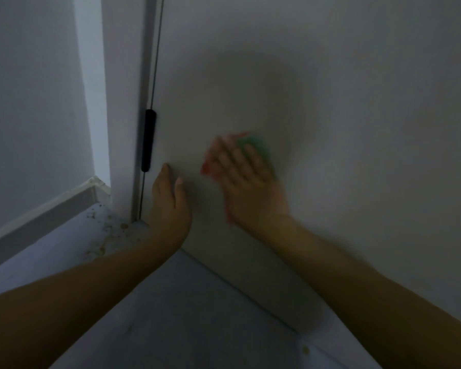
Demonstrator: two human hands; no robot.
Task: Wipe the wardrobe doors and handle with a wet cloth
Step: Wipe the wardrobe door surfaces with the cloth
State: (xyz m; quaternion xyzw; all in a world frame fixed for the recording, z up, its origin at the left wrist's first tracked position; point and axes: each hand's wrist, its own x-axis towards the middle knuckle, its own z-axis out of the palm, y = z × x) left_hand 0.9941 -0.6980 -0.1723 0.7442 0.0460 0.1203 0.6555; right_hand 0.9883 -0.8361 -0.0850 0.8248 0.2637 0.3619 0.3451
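Head view, dim lighting, looking down along a pale wardrobe door [317, 89] that fills the centre and right of the frame.

Right hand [246, 179]: located at centre frame, palm flat against the door face, fingers extended and spread. The hand presses a cloth [256, 147] onto the door. The cloth is green, with red edges showing at the upper fingertips and along the left side of the palm. Most of the cloth is hidden under the hand. Hand and cloth are motion-blurred. The fingers are not curled around the cloth; they lie flat on it.

Left hand [169, 198]: located left of centre, just beside the right hand but apart from it. It rests against the door near its left edge, fingers straight and relaxed, grasping nothing. Whether the palm fully contacts the door cannot be determined.

Handle [148, 140]: a black vertical bar mounted at the left edge of the door, just above and to the left of the left hand. Neither hand touches it. A narrow dark gap runs vertically above and below the handle, next to an adjoining panel [123, 102].

Floor [171, 302]: pale, occupying the lower centre of the frame. Brown specks [104, 235] lie on it near the base of the door gap. A wall [32, 102] with a grey skirting board [37, 222] occupies the left of the frame.
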